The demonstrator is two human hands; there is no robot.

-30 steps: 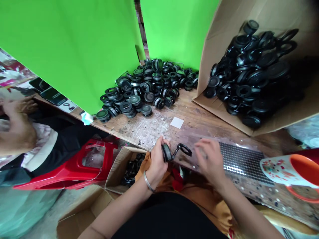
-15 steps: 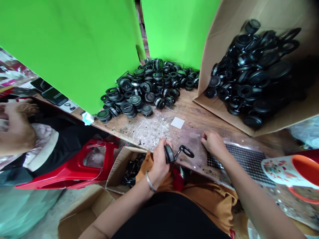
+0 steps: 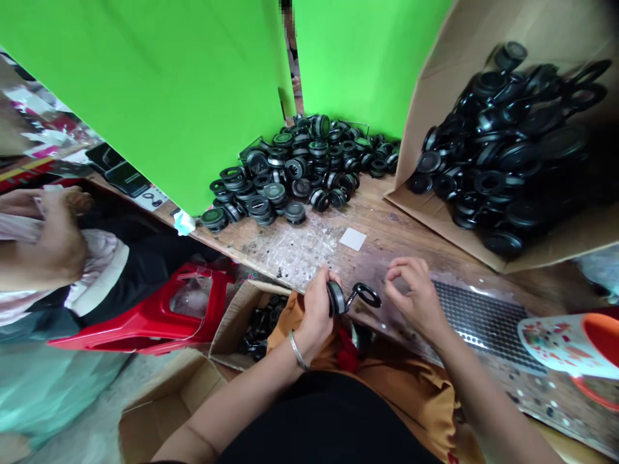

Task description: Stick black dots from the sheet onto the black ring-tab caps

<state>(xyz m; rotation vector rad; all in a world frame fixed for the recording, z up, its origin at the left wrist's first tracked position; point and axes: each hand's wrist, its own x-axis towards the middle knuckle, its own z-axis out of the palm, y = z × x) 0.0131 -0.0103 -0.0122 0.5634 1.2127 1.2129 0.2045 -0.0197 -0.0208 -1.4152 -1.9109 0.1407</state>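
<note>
We take the white card on the wooden table as our landmark. Nearer to us than the card and left of it, the left hand is closed around the round base of a black holder, its forearm entering from the lower left, with a bangle at the wrist. The holder's ring juts rightward, just nearer than the card. Right of the card, the right hand is apart from the holder, fingers curled, thumb and forefinger bent toward each other; we cannot tell whether they pinch anything small.

The base hides some left-hand fingertips. Right of the card, the right hand and forearm partly overlap a dotted sheet, and the frame cuts off the mug. Beyond the card, we cannot count the overlapping pile of holders; to its right, shadow obscures part of the carton's contents.
</note>
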